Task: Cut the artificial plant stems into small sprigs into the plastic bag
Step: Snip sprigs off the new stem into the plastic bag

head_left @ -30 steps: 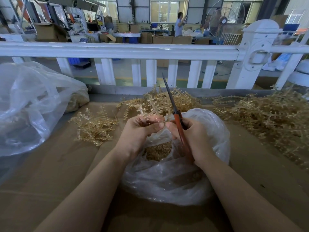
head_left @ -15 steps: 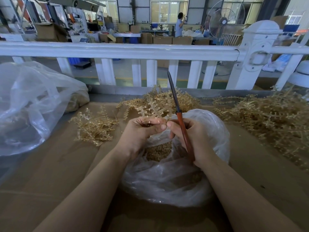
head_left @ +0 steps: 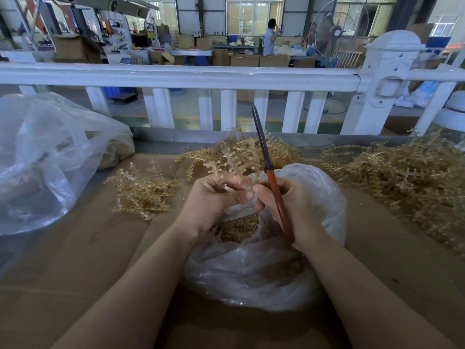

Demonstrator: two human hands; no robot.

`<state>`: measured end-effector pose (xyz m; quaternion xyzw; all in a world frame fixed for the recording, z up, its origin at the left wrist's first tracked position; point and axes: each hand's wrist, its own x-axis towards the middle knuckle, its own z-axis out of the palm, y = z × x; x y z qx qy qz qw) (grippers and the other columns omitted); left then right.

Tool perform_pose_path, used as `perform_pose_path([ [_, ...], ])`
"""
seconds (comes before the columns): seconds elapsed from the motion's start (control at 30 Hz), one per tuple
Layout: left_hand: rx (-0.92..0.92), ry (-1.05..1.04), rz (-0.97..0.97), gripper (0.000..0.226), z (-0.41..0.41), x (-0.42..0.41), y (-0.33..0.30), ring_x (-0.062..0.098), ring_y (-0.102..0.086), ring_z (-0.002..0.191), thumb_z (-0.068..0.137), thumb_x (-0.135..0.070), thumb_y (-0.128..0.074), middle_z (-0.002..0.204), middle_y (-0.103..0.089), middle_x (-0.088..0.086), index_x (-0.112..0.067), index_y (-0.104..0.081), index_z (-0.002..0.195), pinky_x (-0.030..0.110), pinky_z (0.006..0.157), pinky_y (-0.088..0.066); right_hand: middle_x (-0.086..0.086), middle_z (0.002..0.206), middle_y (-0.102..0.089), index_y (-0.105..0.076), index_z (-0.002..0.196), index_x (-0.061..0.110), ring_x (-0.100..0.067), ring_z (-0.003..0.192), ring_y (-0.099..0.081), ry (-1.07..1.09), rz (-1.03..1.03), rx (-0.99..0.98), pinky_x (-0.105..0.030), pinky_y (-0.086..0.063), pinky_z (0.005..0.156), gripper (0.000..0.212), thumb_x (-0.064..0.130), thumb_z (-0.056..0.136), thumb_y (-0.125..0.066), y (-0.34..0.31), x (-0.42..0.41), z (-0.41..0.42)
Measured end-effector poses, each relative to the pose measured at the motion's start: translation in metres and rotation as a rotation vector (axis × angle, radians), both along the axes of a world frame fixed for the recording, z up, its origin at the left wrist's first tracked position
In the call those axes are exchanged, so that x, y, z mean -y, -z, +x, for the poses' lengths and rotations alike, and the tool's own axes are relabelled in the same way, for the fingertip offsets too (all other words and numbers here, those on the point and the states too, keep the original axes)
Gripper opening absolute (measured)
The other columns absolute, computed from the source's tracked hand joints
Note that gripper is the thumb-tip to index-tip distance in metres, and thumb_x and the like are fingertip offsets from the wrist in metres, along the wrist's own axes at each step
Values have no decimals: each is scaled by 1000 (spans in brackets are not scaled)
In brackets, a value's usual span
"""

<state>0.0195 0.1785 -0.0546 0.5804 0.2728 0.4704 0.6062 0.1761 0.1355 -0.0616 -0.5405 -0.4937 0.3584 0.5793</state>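
Observation:
My left hand (head_left: pixel 214 200) pinches a tan artificial plant stem (head_left: pixel 227 165) that sticks up above the open mouth of a clear plastic bag (head_left: pixel 254 268). Cut sprigs (head_left: pixel 239 226) lie inside the bag. My right hand (head_left: pixel 284 205) grips red-handled scissors (head_left: pixel 273 187) whose dark closed blades point up and away, and its fingertips touch the left hand's fingertips at the stem. Both hands hover over the bag's opening.
Loose tan stems lie in piles at the left (head_left: pixel 143 195), behind the bag (head_left: pixel 241 152) and at the right (head_left: pixel 402 177). A large clear bag (head_left: pixel 42 157) lies at far left. A white railing (head_left: pixel 191 76) borders the cardboard-covered table (head_left: pixel 75 260).
The scissors have swung more upright, their tip moving right. The hands have stayed together over the bag, still working the stem.

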Motion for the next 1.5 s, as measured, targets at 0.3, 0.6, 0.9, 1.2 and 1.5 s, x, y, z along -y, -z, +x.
perform_pose_path([
  [0.3,82,-75,-91,17,-4,-5,0,8,-57,63,69,-19,-78,73,-70,3,-9,-72,82,16,58,-46,3,61,-67,-69,75,17,-9,56,-64,27,14,162,-25,-55,61,17,24,90,-73,7,-3,1],
  [0.6,164,-191,-88,7,-5,-8,-3,6,-59,63,78,-17,-69,66,-67,-4,-13,-66,73,21,62,-43,17,80,-58,-58,93,27,0,71,-55,298,161,862,-15,-44,59,65,87,68,-52,17,0,2],
  [0.9,169,-64,-158,6,-6,-8,-6,10,-54,67,85,-10,-61,72,-59,2,-9,-58,79,26,71,-40,12,75,-55,-48,87,25,-10,66,-54,397,231,1029,-22,-41,54,72,92,70,-31,14,-1,4],
  [1.2,240,-79,-171,14,-8,-11,-5,7,-60,66,76,-11,-66,67,-66,-2,-17,-71,65,24,76,-44,15,67,-54,-48,81,27,-4,58,-51,430,203,1072,-16,-40,48,65,90,72,-38,12,0,2],
  [1.5,274,-65,-198,5,-10,-12,-3,7,-58,65,76,-14,-68,69,-65,-1,-15,-72,73,23,73,-43,19,56,-42,-45,76,28,2,47,-38,457,187,1066,-15,-29,43,63,91,70,-43,9,3,-1],
])
